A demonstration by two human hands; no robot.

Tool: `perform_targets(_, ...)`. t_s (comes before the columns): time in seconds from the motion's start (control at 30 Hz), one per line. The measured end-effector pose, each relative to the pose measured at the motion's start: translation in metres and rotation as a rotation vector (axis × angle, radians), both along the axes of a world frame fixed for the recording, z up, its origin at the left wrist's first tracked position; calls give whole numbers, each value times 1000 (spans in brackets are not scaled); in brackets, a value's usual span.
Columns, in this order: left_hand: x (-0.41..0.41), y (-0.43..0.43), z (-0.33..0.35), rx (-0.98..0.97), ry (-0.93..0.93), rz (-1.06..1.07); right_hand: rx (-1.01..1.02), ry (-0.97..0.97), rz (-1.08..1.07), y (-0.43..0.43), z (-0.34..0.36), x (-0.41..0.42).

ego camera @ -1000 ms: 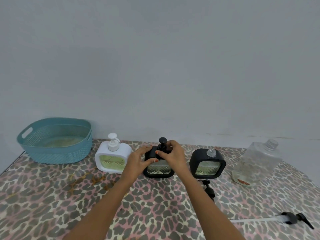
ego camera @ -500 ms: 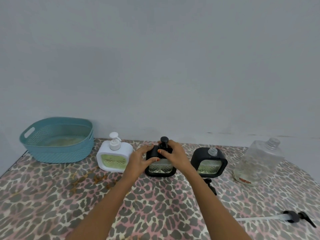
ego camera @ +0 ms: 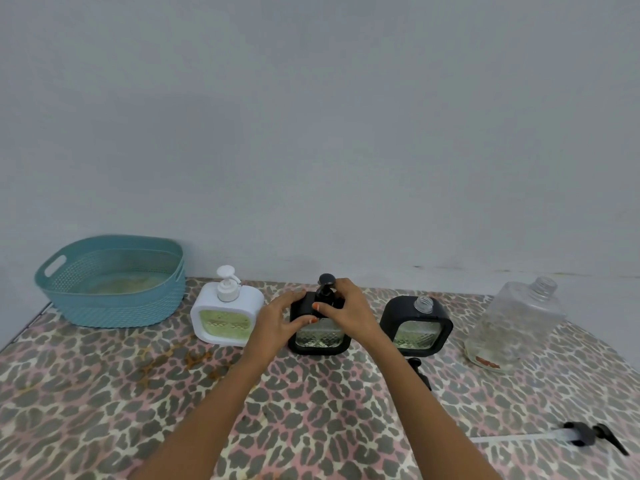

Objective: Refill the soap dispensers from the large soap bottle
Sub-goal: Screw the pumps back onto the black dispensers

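Head view: left hand (ego camera: 277,323) grips the middle black dispenser (ego camera: 320,338), right hand (ego camera: 349,313) pinches its pump (ego camera: 325,281), which should turn squarely, untilted.

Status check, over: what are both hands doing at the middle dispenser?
Left hand holds black middle dispenser steady. Right hand grips its pump at the neck. Right dispenser uncapped alongside. Nothing blocking.

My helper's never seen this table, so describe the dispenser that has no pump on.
On the leopard-print table, three square dispensers stand in a row right of the teal basket. Take the rightmost dispenser, beside the large clear bottle. Black like the middle dispenser, it alone shows a bare threaded neck.
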State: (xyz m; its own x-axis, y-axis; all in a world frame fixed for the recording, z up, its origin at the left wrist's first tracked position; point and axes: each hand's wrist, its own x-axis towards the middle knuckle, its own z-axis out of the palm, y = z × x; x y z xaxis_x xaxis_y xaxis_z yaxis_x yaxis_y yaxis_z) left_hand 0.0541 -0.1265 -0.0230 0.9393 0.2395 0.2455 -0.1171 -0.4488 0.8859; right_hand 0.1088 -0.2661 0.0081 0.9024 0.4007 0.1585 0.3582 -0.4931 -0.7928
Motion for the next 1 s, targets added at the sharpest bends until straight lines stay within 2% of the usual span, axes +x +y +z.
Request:
perform_targets(0.13, 0, 1, -1, 20, -1, -9, -22, -32, -37, -2, 3, 1)
perform_targets(0.53, 0, 0, -1, 6, 22, -5, 124, -56, -236, 13, -2, -13)
perform_targets(0.73, -3, -1, 6, -43, 79, -8, 47, -17, -207, 3, -1, -18)
perform_targets(1.0, -32, -27, 16, 196, -113, 100, 63, -89, -237, -57, 0, -38)
